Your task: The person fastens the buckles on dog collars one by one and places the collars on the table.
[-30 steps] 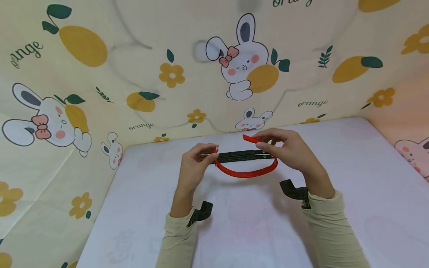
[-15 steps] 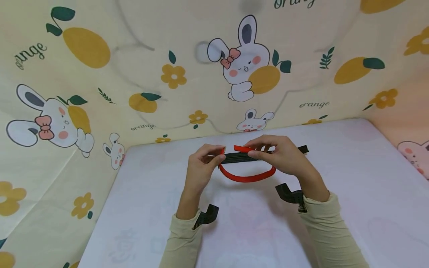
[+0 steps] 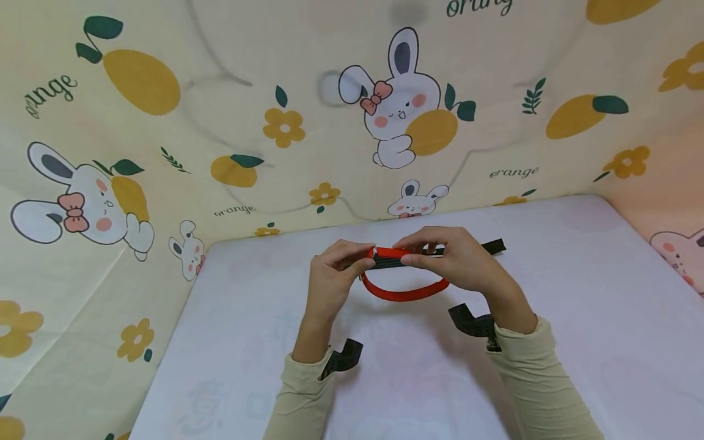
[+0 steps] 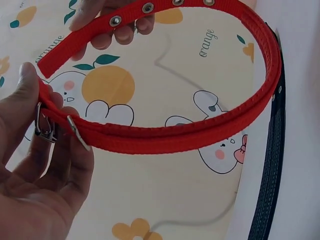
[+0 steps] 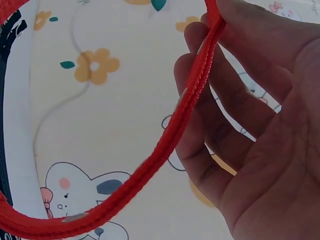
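Note:
Both hands hold a red collar (image 3: pixel 406 296) up in a loop above the table. My left hand (image 3: pixel 332 269) pinches its buckle end. In the left wrist view the metal buckle (image 4: pixel 46 129) and a metal keeper loop (image 4: pixel 78 133) show by the left fingers. My right hand (image 3: pixel 459 256) pinches the other end, a strap with metal eyelets (image 4: pixel 115 21). The strap's tip is right at the buckle end. In the right wrist view the collar (image 5: pixel 165 145) curves down from the thumb and fingertips.
A black strap (image 3: pixel 494 246) with eyelets lies on the white table (image 3: pixel 396 385) behind the hands, partly hidden by them. A cloth (image 3: pixel 308 55) printed with rabbits and oranges rises behind the table and along its left side.
My right hand has moved left, bringing the strap's tip from well apart up to the buckle end. The left hand has shifted slightly right. The black strap's right end has come into view.

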{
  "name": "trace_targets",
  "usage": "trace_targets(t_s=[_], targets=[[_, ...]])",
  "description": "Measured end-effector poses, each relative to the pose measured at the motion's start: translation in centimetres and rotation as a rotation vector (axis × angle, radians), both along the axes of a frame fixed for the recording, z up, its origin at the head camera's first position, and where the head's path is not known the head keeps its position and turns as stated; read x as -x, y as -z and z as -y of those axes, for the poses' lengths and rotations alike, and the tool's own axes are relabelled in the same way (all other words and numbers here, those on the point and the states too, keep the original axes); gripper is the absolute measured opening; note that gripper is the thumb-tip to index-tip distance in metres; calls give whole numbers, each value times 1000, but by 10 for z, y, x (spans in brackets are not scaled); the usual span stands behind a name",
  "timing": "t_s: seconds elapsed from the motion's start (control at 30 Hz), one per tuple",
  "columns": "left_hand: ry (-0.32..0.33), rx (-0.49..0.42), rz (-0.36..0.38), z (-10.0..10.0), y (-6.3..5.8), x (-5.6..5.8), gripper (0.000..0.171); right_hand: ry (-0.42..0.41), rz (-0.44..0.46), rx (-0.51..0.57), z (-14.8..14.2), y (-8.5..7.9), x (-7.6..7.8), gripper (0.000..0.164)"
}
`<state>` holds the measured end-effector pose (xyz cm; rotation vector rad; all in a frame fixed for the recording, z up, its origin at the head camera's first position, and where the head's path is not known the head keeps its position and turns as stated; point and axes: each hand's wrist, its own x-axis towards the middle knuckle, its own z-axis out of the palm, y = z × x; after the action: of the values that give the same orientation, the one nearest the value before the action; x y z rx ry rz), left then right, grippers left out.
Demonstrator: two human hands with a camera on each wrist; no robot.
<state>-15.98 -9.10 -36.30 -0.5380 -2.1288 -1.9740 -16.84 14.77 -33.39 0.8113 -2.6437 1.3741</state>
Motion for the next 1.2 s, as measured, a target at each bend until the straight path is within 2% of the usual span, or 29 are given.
trace_targets(t_s=[0.2, 0.5, 1.0, 1.2], targets=[[15, 5, -7, 0, 2, -1, 28, 8, 9, -15, 4, 1, -1, 18], [23, -46, 7, -3, 1, -1, 29, 15, 10, -26, 5, 0, -2, 18], [-11, -20, -1, -3, -1, -3, 28, 17, 25, -22, 8, -1, -4, 18], [-21, -27, 3, -4, -1, -3, 28, 14, -5, -24, 8, -2, -5, 18]])
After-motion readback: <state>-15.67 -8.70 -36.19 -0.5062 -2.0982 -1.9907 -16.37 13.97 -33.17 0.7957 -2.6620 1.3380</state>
